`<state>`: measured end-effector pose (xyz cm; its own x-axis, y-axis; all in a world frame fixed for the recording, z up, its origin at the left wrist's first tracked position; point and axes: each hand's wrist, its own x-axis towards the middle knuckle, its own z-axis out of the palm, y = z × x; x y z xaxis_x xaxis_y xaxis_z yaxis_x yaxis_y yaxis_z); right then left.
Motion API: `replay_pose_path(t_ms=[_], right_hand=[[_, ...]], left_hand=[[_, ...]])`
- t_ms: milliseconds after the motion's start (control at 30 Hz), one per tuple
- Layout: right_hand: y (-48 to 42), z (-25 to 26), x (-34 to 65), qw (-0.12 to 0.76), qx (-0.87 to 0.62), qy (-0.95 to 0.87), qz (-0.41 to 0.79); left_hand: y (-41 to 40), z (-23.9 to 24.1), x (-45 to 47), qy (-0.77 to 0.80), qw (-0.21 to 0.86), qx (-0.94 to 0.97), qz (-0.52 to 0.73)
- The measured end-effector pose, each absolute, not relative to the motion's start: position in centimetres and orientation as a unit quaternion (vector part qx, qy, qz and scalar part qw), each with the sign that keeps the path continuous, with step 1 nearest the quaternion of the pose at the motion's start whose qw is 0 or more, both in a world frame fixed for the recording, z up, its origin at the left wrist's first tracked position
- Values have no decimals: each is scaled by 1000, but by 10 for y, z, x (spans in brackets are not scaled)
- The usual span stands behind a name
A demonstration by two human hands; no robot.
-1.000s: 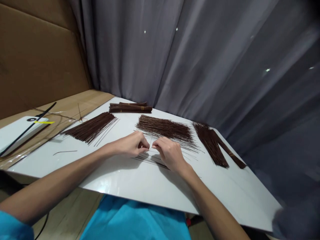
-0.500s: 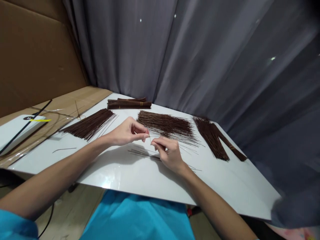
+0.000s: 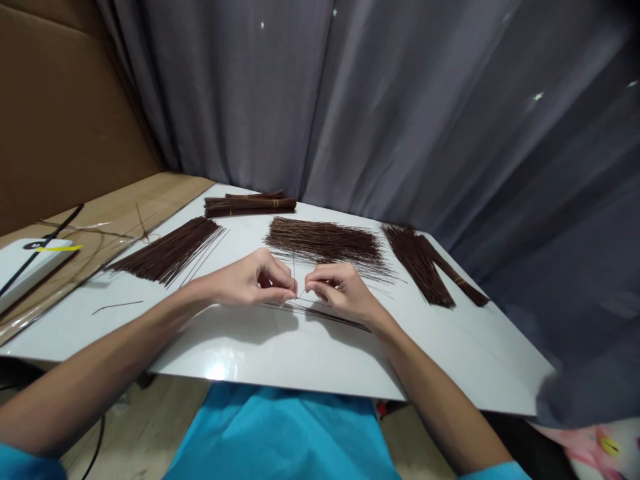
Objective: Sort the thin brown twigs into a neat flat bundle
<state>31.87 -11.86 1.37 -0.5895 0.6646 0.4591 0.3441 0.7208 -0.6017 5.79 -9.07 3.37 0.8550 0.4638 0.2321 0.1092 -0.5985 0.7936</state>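
Note:
My left hand [image 3: 253,280] and my right hand [image 3: 340,290] meet over the middle of a white board [image 3: 280,353]. Both are closed in a pinch, fingertips almost touching, around something thin that I cannot make out. Under them lies a small bunch of thin dark sticks [image 3: 320,313]. Just behind the hands spreads a loose pile of brown sticks [image 3: 325,241].
Another fan of sticks [image 3: 165,251] lies left, a dark pile [image 3: 425,263] lies right, and tied bundles [image 3: 249,203] sit at the back. One bent stick [image 3: 117,307] lies alone at the left. Grey curtain hangs behind; a white device with a black cable [image 3: 30,260] rests on cardboard.
My left hand has come back down towards the board and my right hand has moved up to meet it, the two pinches closing together again. The view has shifted slightly.

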Motion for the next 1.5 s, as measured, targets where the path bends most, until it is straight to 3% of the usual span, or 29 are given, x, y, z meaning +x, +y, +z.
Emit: replay_pose_path(t_ms=[67, 167, 433, 700, 1133, 1300, 1500], right_hand=[[-124, 16, 314, 380, -287, -834, 281], [-131, 17, 306, 435, -295, -809, 262], [-124, 12, 306, 417, -360, -816, 174], [-122, 9, 310, 399, -348, -834, 153], [-127, 0, 309, 414, -358, -834, 67], [-128, -2, 308, 392, -363, -844, 54], [-128, -4, 308, 372, -384, -844, 31]], left_hand=[[-94, 38, 56, 168, 461, 836, 247], [-94, 36, 57, 208, 482, 783, 333], [-88, 26, 69, 312, 334, 794, 401], [-84, 18, 66, 331, 581, 667, 329], [-87, 16, 78, 312, 676, 577, 335], [-85, 13, 81, 333, 628, 609, 352], [-86, 6, 87, 359, 473, 674, 439]])
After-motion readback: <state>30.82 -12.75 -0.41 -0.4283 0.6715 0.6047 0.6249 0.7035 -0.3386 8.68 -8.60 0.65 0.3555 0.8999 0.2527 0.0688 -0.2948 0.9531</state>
